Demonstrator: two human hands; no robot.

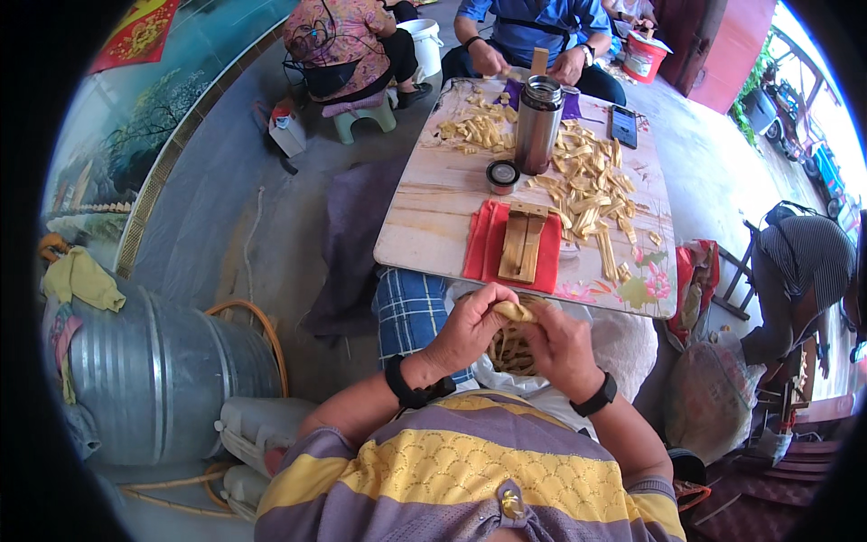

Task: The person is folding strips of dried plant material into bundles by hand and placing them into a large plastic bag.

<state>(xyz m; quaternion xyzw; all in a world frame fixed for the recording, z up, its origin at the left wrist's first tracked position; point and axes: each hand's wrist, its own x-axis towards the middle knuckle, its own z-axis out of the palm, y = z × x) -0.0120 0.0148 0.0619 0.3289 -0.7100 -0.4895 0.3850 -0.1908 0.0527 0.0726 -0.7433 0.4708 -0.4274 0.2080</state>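
Between my left hand point(467, 325) and my right hand point(563, 345) is a pale yellow folded strip point(513, 311), pinched by the fingers of both. Beneath them, a white plastic bag point(484, 371) on my lap holds many brownish strips point(511, 351), partly hidden by my hands. Just beyond, on the near edge of the table point(433, 220), a grooved wooden block point(521, 245) rests on a folded red cloth point(482, 240). Loose pale yellow strips point(590, 203) lie heaped on the table's right side, with a smaller heap point(477, 129) at the far left.
A steel thermos point(540, 129) stands uncapped by its lid point(503, 176); a phone point(624, 127) lies at the right. Across the table a person in blue point(542, 27) handles strips. A metal drum point(169, 366) and plastic jugs point(261, 423) are left; a stuffed sack point(711, 396) is right.
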